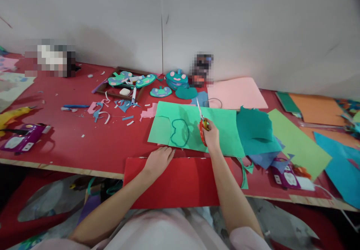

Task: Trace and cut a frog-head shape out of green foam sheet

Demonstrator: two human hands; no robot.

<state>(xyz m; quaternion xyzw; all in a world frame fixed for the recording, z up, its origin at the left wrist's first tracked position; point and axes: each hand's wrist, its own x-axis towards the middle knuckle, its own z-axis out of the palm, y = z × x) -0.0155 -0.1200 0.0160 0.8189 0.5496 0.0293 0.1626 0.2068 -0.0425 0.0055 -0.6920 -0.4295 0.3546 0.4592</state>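
Note:
My right hand (213, 135) holds a pair of scissors (201, 119) over a light green sheet (208, 130). The orange handles are in my fingers and the blades point away from me, toward the wall. On the sheet's left half is a dark, rounded outline (180, 133). My left hand (159, 160) lies flat with its fingers out at the sheet's lower left edge, above a red sheet (174, 186). Whether its fingertips press on the green sheet is hard to make out.
Behind are face-shaped cutouts (176, 79), a dark tray (112, 92) and a pink sheet (236, 92). Paper scraps (98, 111) litter the left, near a purple device (24, 139). Teal (255, 130) and lime sheets (300, 141) lie right, beside another purple device (285, 175) with a cord.

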